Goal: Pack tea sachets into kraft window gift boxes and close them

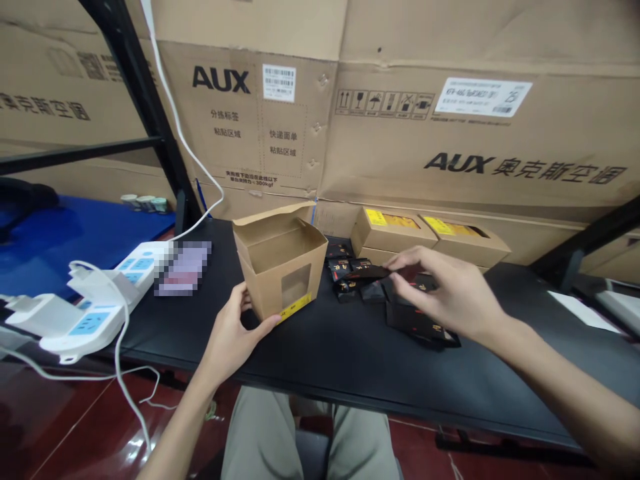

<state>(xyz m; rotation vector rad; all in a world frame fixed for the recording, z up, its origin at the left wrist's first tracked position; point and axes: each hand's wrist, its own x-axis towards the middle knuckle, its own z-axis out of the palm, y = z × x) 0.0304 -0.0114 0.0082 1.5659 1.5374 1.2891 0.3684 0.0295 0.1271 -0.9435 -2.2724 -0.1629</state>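
Between the front and back edges of a black table [320, 363], a brown windowed cardboard box [273, 283] appears steadied to keep its open top accessible. The left hand [234, 339], half curled, grasps its lower side; the right hand [443, 291], thumb and forefinger nearly together, pinches a flat black packet [364, 273] beside more printed black packets [417, 321].
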